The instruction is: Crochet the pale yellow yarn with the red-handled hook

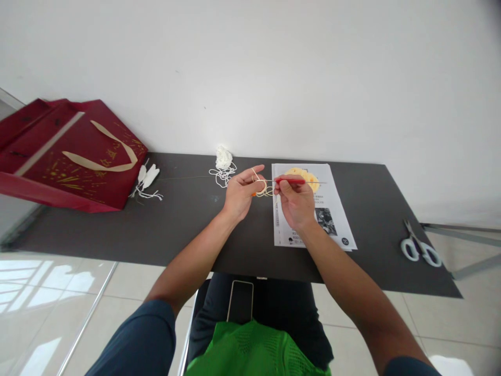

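My left hand [241,194] pinches cream yarn [264,191], with a strand raised over the index finger and loose loops hanging toward the right. A small orange bit [254,195] shows at its fingertips; what it is cannot be made out. In my right hand [297,209] is a crochet hook with a red handle [293,179], closed between thumb and fingers. The thin metal end points left into the yarn, and another thin shaft sticks out on the right. Under the right hand lie printed sheets [287,222] with a yellow round shape [312,180] near the top.
A ball of white yarn [224,157] sits at the table's back edge by the wall. On the left, a dark red gift bag [97,183] leans beside white tasselled pieces [147,178]. Scissors [418,247] lie near the right end. A phone [240,301] rests on my lap.
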### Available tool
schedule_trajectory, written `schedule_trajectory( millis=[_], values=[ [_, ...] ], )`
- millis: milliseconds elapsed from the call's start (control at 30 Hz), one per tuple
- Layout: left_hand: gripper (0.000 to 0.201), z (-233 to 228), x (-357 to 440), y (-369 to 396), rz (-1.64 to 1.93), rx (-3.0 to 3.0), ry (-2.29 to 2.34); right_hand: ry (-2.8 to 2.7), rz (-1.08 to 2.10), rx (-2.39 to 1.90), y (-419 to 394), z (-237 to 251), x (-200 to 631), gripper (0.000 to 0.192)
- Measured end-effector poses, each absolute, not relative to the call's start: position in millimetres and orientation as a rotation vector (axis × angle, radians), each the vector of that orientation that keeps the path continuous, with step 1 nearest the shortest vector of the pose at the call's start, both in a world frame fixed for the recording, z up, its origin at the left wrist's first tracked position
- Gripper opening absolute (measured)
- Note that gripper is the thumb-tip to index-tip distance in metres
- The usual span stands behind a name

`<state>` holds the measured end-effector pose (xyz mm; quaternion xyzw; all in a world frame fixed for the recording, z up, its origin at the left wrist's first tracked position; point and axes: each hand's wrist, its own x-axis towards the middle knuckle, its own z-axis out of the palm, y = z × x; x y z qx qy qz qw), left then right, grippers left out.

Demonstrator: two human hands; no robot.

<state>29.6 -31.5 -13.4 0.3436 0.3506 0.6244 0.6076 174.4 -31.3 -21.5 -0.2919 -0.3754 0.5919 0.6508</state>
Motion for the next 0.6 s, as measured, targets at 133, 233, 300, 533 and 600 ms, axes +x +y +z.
schedule_trajectory(
  millis=[133, 233, 300, 533, 600],
  values=[
    [0.047, -15.8, 27.8, -30.5, 1.475, 0.856, 0.834, -0.892, 1.269, -0.660, -26.7, -21.5, 179.5, 0.016],
    [0.047, -17.1, 26.9, -30.2, 1.482, 0.881, 0.858, -0.932, 1.223, -0.636, -23.9, -23.2, 181.9, 0.014],
    [0.047, -17.3, 26.9, -30.3, 1.481, 0.892, 0.876, -0.947, 1.205, -0.621, -23.4, -24.0, 182.7, 0.013],
    [0.040, -16.0, 28.5, -31.7, 1.523, 0.965, 0.902, -1.010, 1.112, -0.674, -25.5, -23.4, 184.5, 0.015],
    [0.038, -15.5, 28.0, -32.4, 1.533, 1.021, 0.921, -1.026, 1.099, -0.680, -25.6, -23.6, 185.0, 0.016]
  ],
)
